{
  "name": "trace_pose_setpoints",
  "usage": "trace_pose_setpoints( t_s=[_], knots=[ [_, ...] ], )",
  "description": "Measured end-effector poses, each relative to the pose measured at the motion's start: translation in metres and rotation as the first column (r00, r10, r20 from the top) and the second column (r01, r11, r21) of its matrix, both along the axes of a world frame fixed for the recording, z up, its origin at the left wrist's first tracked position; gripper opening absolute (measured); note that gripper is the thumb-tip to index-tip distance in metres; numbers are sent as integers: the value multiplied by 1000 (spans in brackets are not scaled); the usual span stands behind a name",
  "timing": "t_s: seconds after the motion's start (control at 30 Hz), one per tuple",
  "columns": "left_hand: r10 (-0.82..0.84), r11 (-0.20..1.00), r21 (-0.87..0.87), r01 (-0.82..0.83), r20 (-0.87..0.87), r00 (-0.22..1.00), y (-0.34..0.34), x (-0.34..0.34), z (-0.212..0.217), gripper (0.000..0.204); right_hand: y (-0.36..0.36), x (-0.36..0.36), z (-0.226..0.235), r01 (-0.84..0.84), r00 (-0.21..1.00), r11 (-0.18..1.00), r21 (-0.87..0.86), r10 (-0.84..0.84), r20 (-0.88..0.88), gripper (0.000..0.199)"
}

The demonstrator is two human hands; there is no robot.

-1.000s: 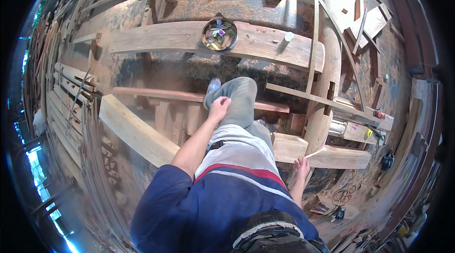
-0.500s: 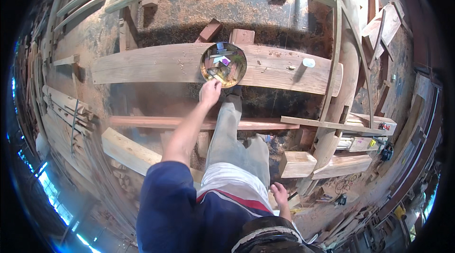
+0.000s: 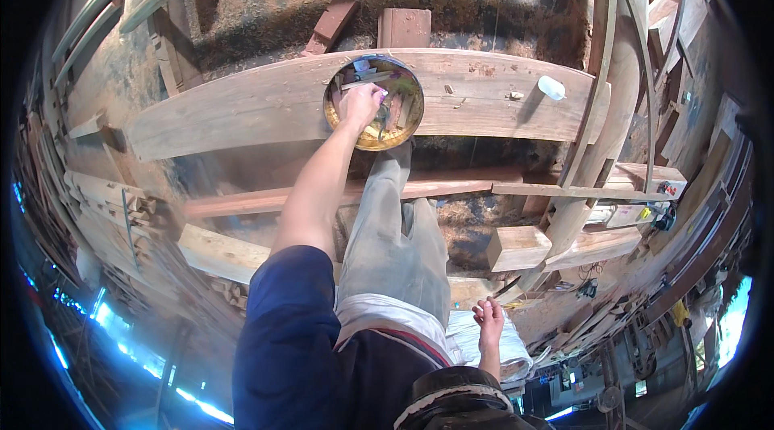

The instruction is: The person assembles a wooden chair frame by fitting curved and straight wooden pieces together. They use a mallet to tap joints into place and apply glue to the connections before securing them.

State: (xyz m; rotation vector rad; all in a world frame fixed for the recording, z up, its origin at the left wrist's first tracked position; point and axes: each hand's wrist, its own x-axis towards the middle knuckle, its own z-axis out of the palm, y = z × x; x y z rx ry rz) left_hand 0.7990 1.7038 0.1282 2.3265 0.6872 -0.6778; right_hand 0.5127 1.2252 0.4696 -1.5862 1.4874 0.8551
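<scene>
Since the earlier frame, the left hand [image 3: 360, 102] has been carried from the near rim of the round metal bowl [image 3: 376, 101] into the bowl itself, and the view has closed in on the beam.

Nearest, the right hand [image 3: 488, 319] is seen lowered beside the hip with its fingers loosely spread and nothing held; it hangs just above a white sack [image 3: 472, 341], apparently as a counterweight to the forward lean. Whether it touches the sack cannot be told.

The trouser leg [image 3: 395, 245] is stretched forward, probably so that the reach can be supported. A short wooden block [image 3: 518, 247] lies to the right of it, and a thin reddish batten [image 3: 451, 186] runs left to right beyond the knee.

Further off, the left arm is extended fully. Its fingers are curled down among the small mixed items in the bowl, which are too small to identify; whether anything is pinched between them cannot be told. The bowl stands on the broad curved wooden beam [image 3: 242, 112], near its middle, where the flat upper face serves as a shelf within reach.

On the same beam, well to the right, a small white plastic bottle [image 3: 551, 87] lies on its side.

Farthest, two reddish blocks [image 3: 405, 28] rest on the sawdust-strewn ground beyond the beam.
</scene>
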Motion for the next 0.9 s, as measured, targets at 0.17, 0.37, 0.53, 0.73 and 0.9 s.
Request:
trace_pose_setpoints(
  t_s=[0.17, 0.37, 0.53, 0.73, 0.9],
  knots=[
    [317, 945, 42, -325, 132, 939, 1, -7, -26, 18, 23, -5, -6, 9, 999, 998, 62, -7, -39, 52],
    [362, 921, 118, -372, 103, 927, 18, 4, -28, 33, 39, 5, -13, 30, 997, 998, 59, -26, -74, 53],
    [484, 850, 237, -470, -1, 875, 7, 35, -30, 42, 49, 12, -19, 14, 998, 997, 75, -9, -63, 53],
    [482, 848, 218, -482, 57, 874, 9, 33, -45, 37, 55, 13, -24, 16, 999, 997, 76, -13, -47, 54],
    [559, 820, -238, -520, 139, 817, 29, -2, -50, 33, 58, 13, -30, 11, 998, 996, 88, -5, -66, 56]
  ],
)
